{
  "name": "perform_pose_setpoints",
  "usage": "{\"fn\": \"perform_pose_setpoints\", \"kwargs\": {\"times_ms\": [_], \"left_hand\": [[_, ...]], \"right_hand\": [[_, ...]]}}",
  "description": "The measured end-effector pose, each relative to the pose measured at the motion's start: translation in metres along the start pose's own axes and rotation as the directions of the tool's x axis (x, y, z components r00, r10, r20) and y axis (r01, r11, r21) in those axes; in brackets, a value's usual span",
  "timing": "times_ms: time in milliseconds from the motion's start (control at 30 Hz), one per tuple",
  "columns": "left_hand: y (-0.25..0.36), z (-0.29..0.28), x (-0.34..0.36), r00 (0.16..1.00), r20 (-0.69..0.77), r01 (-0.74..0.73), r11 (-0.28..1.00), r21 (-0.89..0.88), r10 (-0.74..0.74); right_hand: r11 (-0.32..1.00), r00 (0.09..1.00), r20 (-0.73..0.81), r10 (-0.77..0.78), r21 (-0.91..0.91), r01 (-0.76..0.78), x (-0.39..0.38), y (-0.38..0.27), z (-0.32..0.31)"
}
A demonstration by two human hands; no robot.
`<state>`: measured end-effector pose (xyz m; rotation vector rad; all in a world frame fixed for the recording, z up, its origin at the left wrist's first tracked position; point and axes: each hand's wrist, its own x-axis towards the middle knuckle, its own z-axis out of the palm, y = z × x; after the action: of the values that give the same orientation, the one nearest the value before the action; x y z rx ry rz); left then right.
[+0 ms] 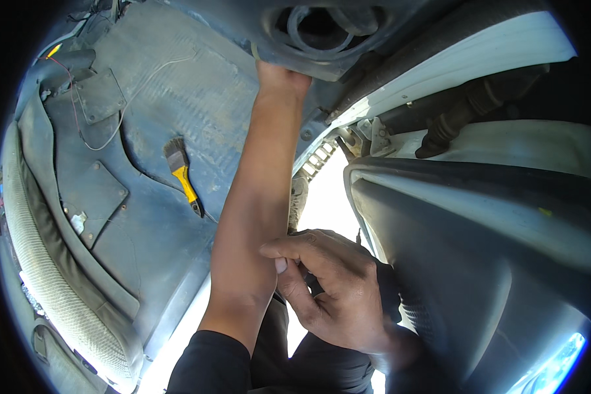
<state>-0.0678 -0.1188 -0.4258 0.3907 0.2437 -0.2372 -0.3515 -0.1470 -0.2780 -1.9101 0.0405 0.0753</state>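
Note:
My left arm reaches up and forward, and my left hand (284,74) goes in behind the lower edge of a dark dashboard panel (318,62). Its fingers are hidden there. Beside my left forearm is my right hand (338,282), its index finger and thumb curled close together at the tips. The other fingers fold out of sight, and I cannot make out what they hold, if anything. Left of my forearm, a paintbrush (182,176) with a yellow handle and dark bristles lies on the vehicle's floor mat (177,98).
An open door (453,249) with dark trim fills the right side, near its hinge (376,136) and a ribbed rubber sleeve (466,115). A seat (72,276) edges the left. A thin pale wire (134,98) and a red one (72,85) run over the mat.

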Motion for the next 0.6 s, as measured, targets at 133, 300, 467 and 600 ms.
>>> {"fn": "perform_pose_setpoints", "kwargs": {"times_ms": [133,300,467,600], "left_hand": [[0.018,-0.011,0.001,0.997,0.020,0.072,0.992,0.101,-0.075],[0.015,-0.027,0.002,0.997,0.063,0.031,0.976,0.215,-0.045],[-0.008,-0.014,-0.034,0.990,-0.010,-0.133,0.971,0.200,0.138],[0.005,0.011,-0.087,0.793,-0.137,-0.482,0.748,0.455,0.594]], "right_hand": [[1.000,1.000,0.001,-0.003,0.005,0.003,0.000,-0.001,0.000],[1.000,1.000,0.010,0.004,0.010,-0.004,0.000,-0.002,-0.001],[1.000,1.000,0.002,0.009,0.022,-0.009,0.001,-0.001,-0.002],[0.997,0.998,-0.003,0.061,0.051,-0.061,-0.001,-0.004,-0.005]]}}
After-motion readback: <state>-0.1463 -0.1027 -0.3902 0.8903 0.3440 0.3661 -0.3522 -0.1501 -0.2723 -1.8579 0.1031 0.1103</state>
